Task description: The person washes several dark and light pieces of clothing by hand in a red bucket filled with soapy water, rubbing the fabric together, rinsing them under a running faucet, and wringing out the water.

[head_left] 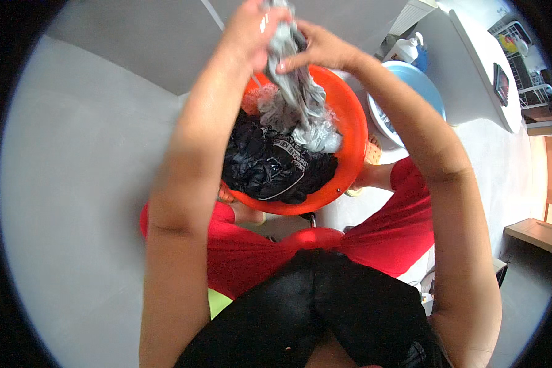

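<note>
Both my hands are raised at the far side of an orange basin, gripping a wet light-grey garment. My left hand is closed around the garment's upper part, its skin wet and shiny. Just to the right, my right hand has its fingers and thumb wrapped around the same cloth. The lower end of the grey garment hangs down into the basin, among suds and water. Beside it in the basin lies a soaked black garment with white lettering and a white trim line.
A light-blue basin stands to the right, partly behind my right forearm. Past it are white and blue bottles and a white ledge with a phone. Grey walls rise at left and ahead. My feet in orange shoes flank the orange basin.
</note>
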Tool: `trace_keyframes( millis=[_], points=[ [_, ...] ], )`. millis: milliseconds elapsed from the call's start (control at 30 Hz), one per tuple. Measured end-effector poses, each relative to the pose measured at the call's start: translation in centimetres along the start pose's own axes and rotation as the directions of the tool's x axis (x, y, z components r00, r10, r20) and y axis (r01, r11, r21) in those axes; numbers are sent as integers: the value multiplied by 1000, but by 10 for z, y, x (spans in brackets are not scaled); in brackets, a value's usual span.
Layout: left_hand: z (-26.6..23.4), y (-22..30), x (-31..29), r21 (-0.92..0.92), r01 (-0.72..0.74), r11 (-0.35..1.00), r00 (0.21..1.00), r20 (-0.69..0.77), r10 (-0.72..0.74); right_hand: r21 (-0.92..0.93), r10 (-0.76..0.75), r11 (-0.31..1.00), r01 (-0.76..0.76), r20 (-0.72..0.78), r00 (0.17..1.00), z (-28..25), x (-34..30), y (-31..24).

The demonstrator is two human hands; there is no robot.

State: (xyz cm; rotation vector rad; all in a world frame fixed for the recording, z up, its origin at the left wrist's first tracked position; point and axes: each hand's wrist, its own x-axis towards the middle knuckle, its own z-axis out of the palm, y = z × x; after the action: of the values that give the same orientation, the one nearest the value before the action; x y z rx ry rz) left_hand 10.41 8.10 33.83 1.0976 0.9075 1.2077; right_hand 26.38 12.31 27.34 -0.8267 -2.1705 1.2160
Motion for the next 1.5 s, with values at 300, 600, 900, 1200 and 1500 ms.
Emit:
trace_keyframes(
  millis=[300,600,900,1200,1500],
  points=[
    [74,191,-15,-9,-220,976,932,294,212,124,-154,978,167,-103,983,32,-39,-45],
    [-1,-8,-105,-123,89,988,898,-419,-133,-840,528,529,-122,213,822,-6,-55,-44],
    [-29,-144,-157,-395,232,889,868,-328,-373,-978,-746,138,157,2,666,-16,91,-319],
    [-39,-169,-149,-388,211,897,859,-365,-360,-944,-374,-159,-289,-213,902,-70,157,-381],
    [-23,-9,-128,-402,53,914,951,-258,-169,-575,218,818,13,330,919,35,-22,-130]
  ],
)
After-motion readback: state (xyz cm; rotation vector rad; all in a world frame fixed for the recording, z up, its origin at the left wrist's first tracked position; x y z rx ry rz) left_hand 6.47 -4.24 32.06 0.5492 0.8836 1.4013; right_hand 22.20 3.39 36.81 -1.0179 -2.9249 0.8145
